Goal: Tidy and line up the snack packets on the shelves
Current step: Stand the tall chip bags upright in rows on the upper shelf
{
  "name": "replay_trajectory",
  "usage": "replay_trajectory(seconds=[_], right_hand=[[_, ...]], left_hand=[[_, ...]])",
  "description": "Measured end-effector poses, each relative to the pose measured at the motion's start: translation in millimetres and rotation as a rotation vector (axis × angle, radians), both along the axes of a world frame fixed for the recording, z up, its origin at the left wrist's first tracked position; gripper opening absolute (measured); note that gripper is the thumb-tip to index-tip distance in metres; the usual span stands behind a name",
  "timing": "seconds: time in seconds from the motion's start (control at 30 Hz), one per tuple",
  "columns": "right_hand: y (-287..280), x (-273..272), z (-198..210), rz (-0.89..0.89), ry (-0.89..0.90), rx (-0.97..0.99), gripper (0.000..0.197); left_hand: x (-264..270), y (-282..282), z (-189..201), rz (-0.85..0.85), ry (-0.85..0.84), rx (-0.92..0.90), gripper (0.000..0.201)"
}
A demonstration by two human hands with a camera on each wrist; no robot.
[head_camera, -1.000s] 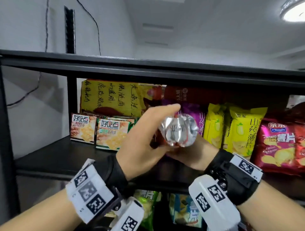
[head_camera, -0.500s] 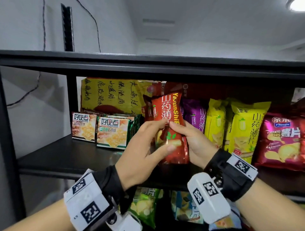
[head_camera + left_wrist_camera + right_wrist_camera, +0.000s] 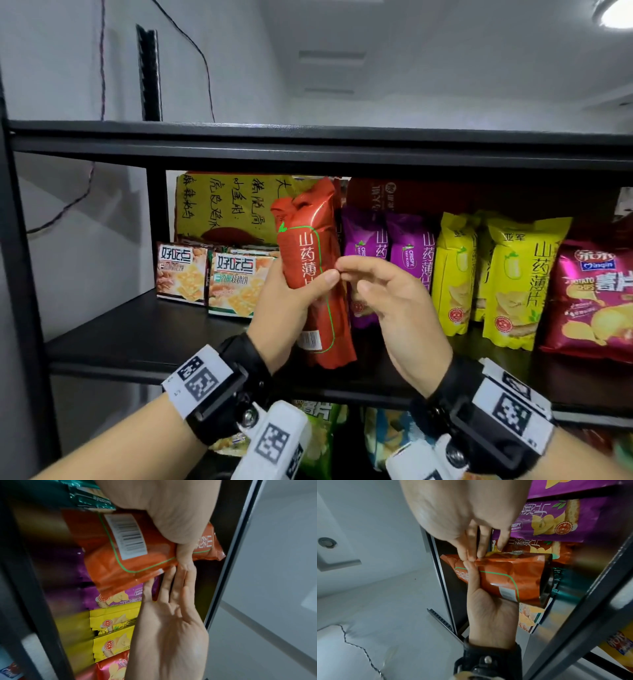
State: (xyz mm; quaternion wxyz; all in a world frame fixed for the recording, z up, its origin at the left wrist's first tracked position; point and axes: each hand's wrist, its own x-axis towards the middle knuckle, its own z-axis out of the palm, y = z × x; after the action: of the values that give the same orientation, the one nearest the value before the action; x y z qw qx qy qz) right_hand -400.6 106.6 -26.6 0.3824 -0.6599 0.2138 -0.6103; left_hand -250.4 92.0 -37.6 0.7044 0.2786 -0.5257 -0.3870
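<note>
The left hand [image 3: 284, 308] has its fingers curled round the back of a red yam-crisp packet [image 3: 313, 274], thumb pressed across the front near the printed characters, so the packet is clamped upright and slightly tilted, its lower end just above or on the black shelf [image 3: 144, 339] (which of the two cannot be told). The right hand [image 3: 394, 308] is beside it with fingers straight and close together; their tips meet the packet's right edge next to the left thumb, gripping nothing. In the right wrist view those fingers [image 3: 471, 547] lie against the packet's top seam.

Behind the packet stand two purple crisp packets [image 3: 387, 260], then yellow yam-crisp packets [image 3: 507, 284] to the right, and a magenta potato-chip bag [image 3: 596, 301] at the far right. To the left, two cracker boxes [image 3: 212, 281] stand side by side near the shelf's back, in front of a yellow sheet with handwritten characters [image 3: 226, 205]. More packets [image 3: 322, 435] show on the shelf below, between the wrists.
</note>
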Motion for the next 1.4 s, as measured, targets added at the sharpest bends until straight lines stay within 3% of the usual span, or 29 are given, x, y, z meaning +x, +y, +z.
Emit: replay_trajectory(seconds=[0.1, 0.17, 0.23, 0.37, 0.43, 0.5, 0.57, 0.63, 0.7, 0.77, 0.83, 0.93, 1.13, 1.27, 1.4], right_hand=[[-7.3, 10.3, 6.1, 0.002, -0.035, 0.12, 0.034], [-11.4, 22.9, 8.5, 0.149, -0.02, 0.293, 0.026], [-15.9, 36.3, 7.0, 0.214, 0.018, 0.41, 0.034], [-29.7, 55.1, -0.1, 0.193, 0.113, 0.344, 0.029], [-35.5, 62.9, -3.2, 0.121, 0.129, 0.304, 0.035], [-40.5, 73.0, -6.2, -0.005, 0.163, 0.258, 0.05], [-44.1, 86.1, -8.6, -0.138, 0.247, 0.186, 0.061], [-47.2, 97.7, -11.1, -0.162, 0.362, 0.152, 0.063], [-50.9, 99.1, -12.9, -0.073, 0.494, 0.186, 0.07], [-56.8, 90.7, -10.7, -0.007, 0.614, 0.234, 0.078], [-67.6, 79.9, -5.5, -0.089, 0.672, 0.274, 0.085], [-91.5, 69.9, 3.0, -0.301, 0.709, 0.29, 0.075], [-135.8, 67.2, 2.3, -0.429, 0.57, 0.458, 0.054], [-153.7, 67.6, 1.4, -0.564, 0.415, 0.492, 0.055], [-172.9, 82.8, 7.9, -0.566, 0.354, 0.511, 0.042]], left_hand=[[8.8, -3.1, -0.5, -0.235, 0.141, 0.096, 0.05], [14.1, -4.2, -1.3, -0.343, 0.182, 0.181, 0.065], [20.4, -5.5, -0.5, -0.363, 0.171, 0.226, 0.075], [49.4, -10.9, 4.6, -0.158, -0.119, 0.089, 0.045], [64.3, -13.2, 5.1, -0.097, -0.168, 0.059, 0.036], [73.9, -14.4, -0.3, -0.088, -0.155, 0.053, 0.042], [77.6, -15.3, -8.1, -0.149, -0.12, 0.098, 0.063], [81.3, -16.3, -12.2, -0.03, -0.226, 0.073, 0.078], [91.9, -20.9, -14.6, 0.14, -0.301, 0.051, 0.073], [107.7, -27.3, -14.9, 0.188, -0.248, 0.062, 0.067], [121.6, -31.9, -13.3, 0.181, -0.227, 0.08, 0.064], [135.9, -40.1, -10.3, 0.146, -0.271, 0.111, 0.061], [149.7, -59.0, -7.2, 0.076, -0.287, 0.161, 0.056], [144.9, -67.1, -10.0, 0.133, -0.296, 0.165, 0.051], [144.8, -77.7, -12.5, 0.172, -0.341, 0.14, 0.044]])
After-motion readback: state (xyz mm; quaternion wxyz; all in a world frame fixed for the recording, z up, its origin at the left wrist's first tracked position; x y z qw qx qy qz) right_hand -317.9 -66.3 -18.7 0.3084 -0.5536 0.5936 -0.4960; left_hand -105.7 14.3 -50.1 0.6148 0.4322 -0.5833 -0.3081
